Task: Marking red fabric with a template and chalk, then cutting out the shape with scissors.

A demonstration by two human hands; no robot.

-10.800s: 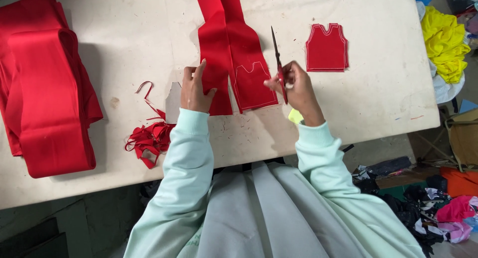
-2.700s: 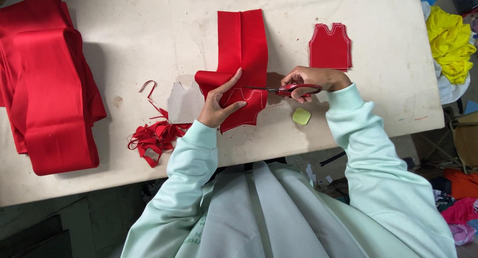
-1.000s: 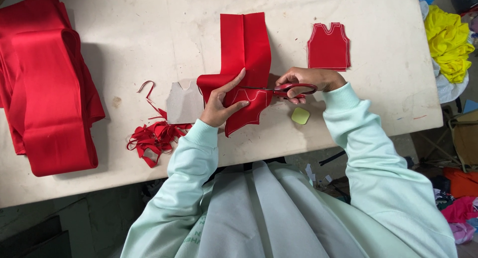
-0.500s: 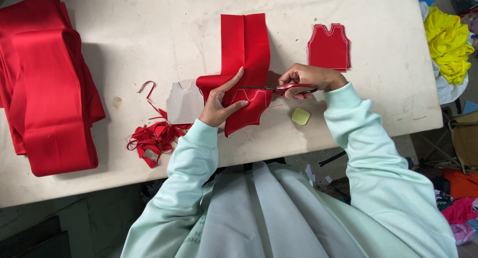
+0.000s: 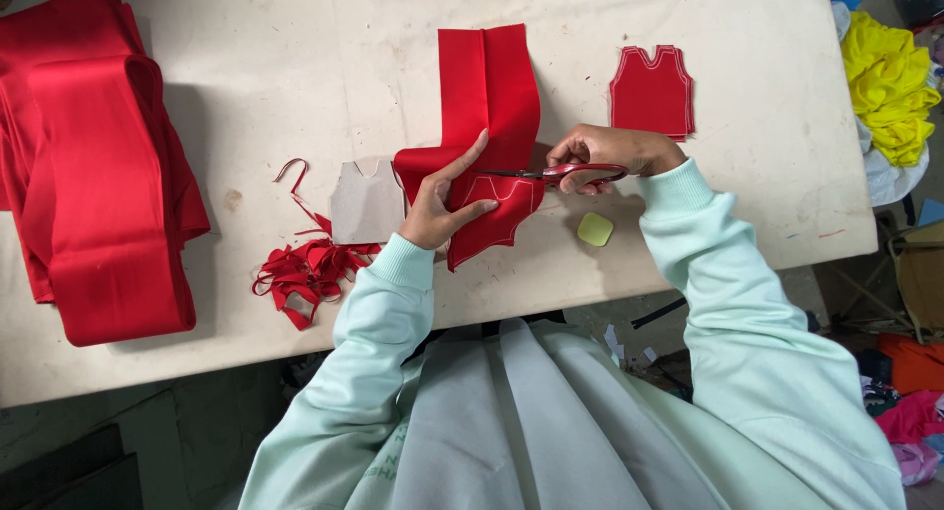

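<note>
Red scraps [image 5: 305, 274], cardboard template [image 5: 366, 202] beside left hand [image 5: 444, 200]

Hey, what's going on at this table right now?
A person in a pale green sweatshirt is cutting red fabric with red-handled scissors. The right hand works the scissors while the left hand presses the cloth flat along a chalked outline. A finished vest-shaped piece lies further back, a cardboard template and red scraps to the left.

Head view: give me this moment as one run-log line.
left hand pressing red fabric flat | right hand cutting it with scissors | scraps left | cut piece right
</note>
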